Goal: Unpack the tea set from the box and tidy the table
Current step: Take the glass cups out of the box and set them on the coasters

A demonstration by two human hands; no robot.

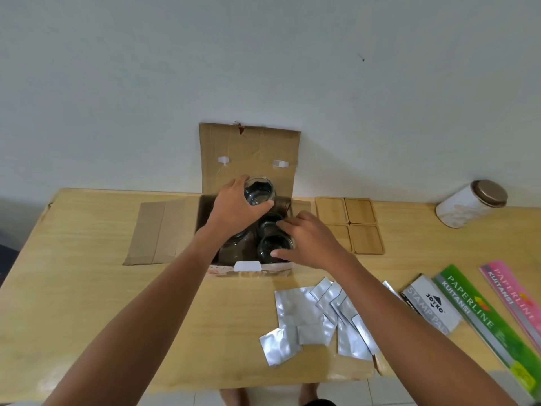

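An open cardboard box (248, 153) stands at the table's far middle with its flaps spread. My left hand (234, 206) is shut on a clear glass cup (260, 190), held above the box's back half. My right hand (307, 238) reaches into the box, fingers around another glass cup (273, 249) that sits inside. A third glass (268, 225) shows between them. Four wooden coasters (360, 212) lie in a square to the right of the box.
Several silver foil sachets (316, 317) lie on the near flap. A stamp pad box (430, 303), a green receipt book (483, 320) and a pink one (515, 297) sit at the right. A white canister with a brown lid (471, 205) lies at the far right.
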